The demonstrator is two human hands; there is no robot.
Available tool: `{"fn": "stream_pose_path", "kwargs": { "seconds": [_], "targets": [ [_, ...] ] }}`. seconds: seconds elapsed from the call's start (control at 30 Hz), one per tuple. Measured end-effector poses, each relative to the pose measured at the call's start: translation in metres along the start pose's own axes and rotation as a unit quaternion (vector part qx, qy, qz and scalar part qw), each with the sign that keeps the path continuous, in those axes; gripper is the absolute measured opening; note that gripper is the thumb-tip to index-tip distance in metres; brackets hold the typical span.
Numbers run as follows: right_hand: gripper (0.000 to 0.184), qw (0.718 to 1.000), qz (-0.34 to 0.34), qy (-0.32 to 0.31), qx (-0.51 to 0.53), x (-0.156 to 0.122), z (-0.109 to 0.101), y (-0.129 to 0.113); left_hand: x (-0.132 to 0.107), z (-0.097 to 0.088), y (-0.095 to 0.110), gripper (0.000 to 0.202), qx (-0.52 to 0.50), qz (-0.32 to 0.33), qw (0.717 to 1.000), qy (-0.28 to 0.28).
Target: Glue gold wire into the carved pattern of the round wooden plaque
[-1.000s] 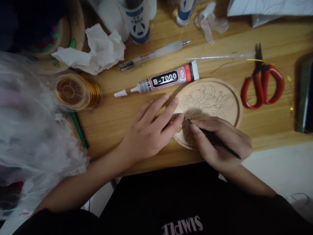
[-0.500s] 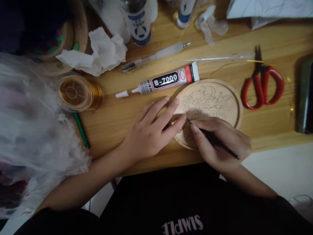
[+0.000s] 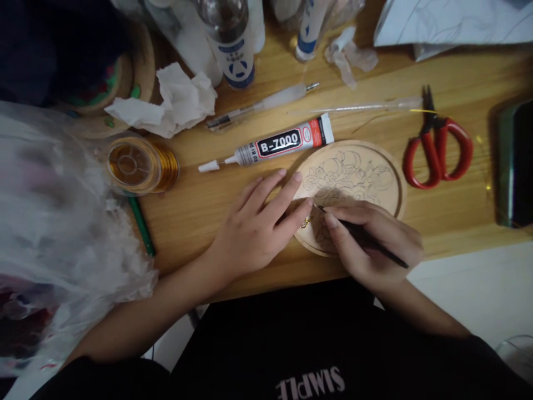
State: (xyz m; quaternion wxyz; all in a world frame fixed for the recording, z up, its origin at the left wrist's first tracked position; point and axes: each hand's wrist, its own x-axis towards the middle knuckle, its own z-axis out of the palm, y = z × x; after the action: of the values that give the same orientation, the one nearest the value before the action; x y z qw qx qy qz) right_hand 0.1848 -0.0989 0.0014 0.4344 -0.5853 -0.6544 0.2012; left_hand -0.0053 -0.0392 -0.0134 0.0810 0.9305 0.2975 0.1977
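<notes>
My left hand (image 3: 260, 225) lies with its fingers spread, fingertips on the left edge of a round wooden board (image 3: 353, 149) with a raised rim. Line drawings of flowers and curls cover the board's face. In my right hand (image 3: 366, 239) a thin black stick-like tool (image 3: 375, 243) is pinched like a pen. Its fine tip meets the board close to my left index fingertip; whether it is tweezers or another tool I cannot tell. A small piece of bent gold wire (image 3: 306, 222) sits on the board below that fingertip. My right hand hides the board's lower right.
Above the board lies a glue tube (image 3: 285, 141) marked B-7000. Red-handled pliers (image 3: 437, 144) lie to the right, a spool of gold wire (image 3: 144, 165) to the left. A pen (image 3: 262, 105), crumpled tissue (image 3: 175, 103), bottles (image 3: 233, 50) and a plastic bag (image 3: 62, 233) surround them.
The view has shifted slightly, so the tabletop things appear a little lower and further left or right. Both hands keep nearly the same pose, the tool tip still by my left index finger.
</notes>
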Motion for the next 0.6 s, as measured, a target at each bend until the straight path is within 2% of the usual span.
{"fn": "stream_pose_path", "kwargs": {
  "seconds": [0.6],
  "targets": [
    [0.031, 0.999, -0.002, -0.039, -0.02, 0.0027, -0.0041, -0.0044, 0.001, -0.0025, -0.0013, 0.03, 0.015, 0.01, 1.0, -0.015]
  ]
}}
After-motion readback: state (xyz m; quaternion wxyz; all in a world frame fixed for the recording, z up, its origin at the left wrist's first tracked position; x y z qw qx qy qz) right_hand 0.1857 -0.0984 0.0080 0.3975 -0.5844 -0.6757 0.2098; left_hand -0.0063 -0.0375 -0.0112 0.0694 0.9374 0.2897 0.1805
